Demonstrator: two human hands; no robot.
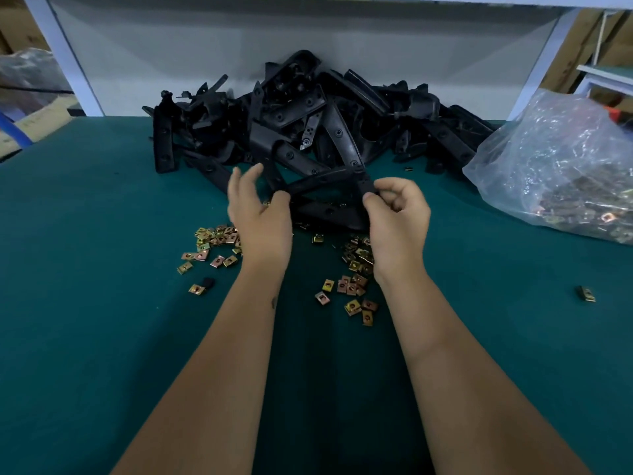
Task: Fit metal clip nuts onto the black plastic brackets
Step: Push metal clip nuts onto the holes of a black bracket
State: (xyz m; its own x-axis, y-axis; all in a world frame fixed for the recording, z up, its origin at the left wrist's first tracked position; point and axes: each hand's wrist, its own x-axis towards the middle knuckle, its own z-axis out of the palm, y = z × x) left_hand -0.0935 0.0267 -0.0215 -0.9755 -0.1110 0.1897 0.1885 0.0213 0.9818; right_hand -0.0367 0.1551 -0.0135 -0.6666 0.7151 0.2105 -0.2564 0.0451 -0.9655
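A black plastic bracket (325, 181) is held above the green table between both hands. My left hand (260, 214) holds its left end with the thumb, the fingers raised and loosely spread. My right hand (397, 214) pinches the bracket's right end between thumb and forefinger. Whether a clip nut sits under those fingertips is hidden. Loose brass-coloured metal clip nuts (356, 289) lie scattered on the table under and beside my wrists, with another cluster of clip nuts (209, 245) to the left. A heap of black brackets (308, 114) rises behind my hands.
A clear plastic bag (561, 159) holding more clip nuts lies at the right. One stray clip nut (586, 293) sits far right on the green table (85, 269). A grey back panel (171, 56) stands behind the heap.
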